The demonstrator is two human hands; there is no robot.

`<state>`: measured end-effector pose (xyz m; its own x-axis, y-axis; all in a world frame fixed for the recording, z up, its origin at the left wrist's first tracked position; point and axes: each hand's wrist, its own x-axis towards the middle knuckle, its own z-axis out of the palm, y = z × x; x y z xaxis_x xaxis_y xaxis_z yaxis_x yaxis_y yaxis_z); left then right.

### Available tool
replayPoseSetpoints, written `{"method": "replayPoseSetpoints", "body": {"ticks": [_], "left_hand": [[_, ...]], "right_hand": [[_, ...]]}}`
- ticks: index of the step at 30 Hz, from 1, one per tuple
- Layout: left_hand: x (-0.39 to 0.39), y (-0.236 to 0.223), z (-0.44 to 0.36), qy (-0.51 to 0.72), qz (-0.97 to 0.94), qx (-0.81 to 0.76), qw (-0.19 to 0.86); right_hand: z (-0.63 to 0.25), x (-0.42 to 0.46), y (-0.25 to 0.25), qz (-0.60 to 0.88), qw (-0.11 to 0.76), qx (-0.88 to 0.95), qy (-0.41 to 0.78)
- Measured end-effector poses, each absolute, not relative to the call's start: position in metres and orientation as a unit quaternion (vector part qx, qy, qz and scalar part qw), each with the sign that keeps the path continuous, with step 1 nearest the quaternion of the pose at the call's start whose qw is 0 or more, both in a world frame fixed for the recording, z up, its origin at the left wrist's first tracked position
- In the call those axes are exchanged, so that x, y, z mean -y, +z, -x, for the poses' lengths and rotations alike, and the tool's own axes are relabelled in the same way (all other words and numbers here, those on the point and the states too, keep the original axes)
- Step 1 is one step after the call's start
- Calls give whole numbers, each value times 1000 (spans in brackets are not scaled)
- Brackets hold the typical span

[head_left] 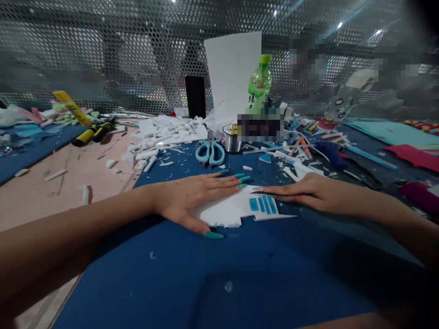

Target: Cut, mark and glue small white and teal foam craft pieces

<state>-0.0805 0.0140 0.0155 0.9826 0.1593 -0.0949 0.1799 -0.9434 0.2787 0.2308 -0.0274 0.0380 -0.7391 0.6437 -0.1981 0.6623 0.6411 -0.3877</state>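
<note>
A white foam sheet cutout (224, 211) with blue strips on its right part lies flat on the blue mat (164, 283). My left hand (192, 196), palm down with fingers stretched out, covers the cutout's left and upper part. From the right, my right hand (308, 189) reaches in with its extended fingers on the cutout's upper right edge, just above the blue strips. Neither hand grips anything. Beyond my left fingertips rest light blue scissors (210, 153), and beside them stands a reel of clear line (232, 138).
White foam scraps (168, 130) are heaped behind the scissors. A green bottle (259, 87), a dark phone (195, 97) and a white sheet (229, 68) stand before a perforated metal screen (137, 59). Yellow-black cutters (94, 132) lie left; coloured sheets (394, 132) and scraps lie right.
</note>
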Motion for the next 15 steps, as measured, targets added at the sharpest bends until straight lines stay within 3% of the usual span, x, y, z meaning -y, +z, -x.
{"method": "replayPoseSetpoints", "body": {"ticks": [15], "left_hand": [[-18, 12, 82, -25, -980, -91, 173]], "right_hand": [[-232, 19, 34, -372, 74, -902, -204]]}}
